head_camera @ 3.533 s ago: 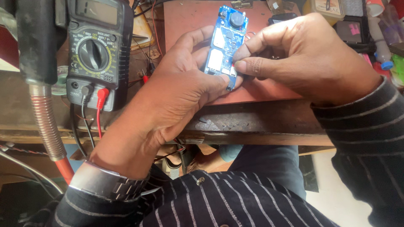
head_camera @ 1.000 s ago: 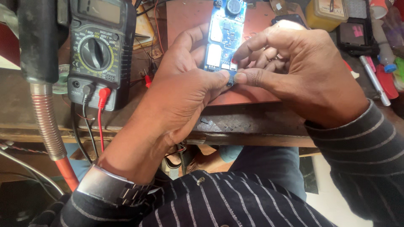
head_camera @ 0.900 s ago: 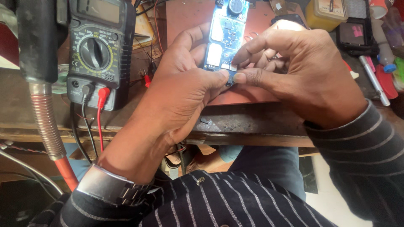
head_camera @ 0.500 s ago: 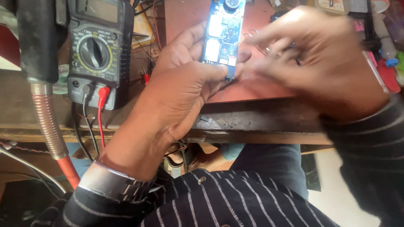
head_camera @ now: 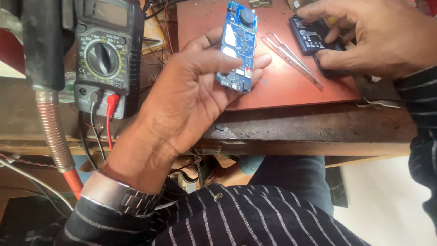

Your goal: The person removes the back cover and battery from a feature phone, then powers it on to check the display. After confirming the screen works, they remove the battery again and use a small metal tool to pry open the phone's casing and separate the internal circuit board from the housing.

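Left hand (head_camera: 191,98) grip closed on blue circuit board (head_camera: 237,48), right hand (head_camera: 364,34) at two o'clock, grip seemingly closing on black battery (head_camera: 312,34), tweezers (head_camera: 293,59) between, on red mat (head_camera: 273,91)

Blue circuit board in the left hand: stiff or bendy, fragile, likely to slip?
The blue circuit board probably stays stiff: it juts past the left hand without sagging. Likely light, since fingertips alone support it. Exposed components suggest it is fragile, and the loose edge hold could slip.
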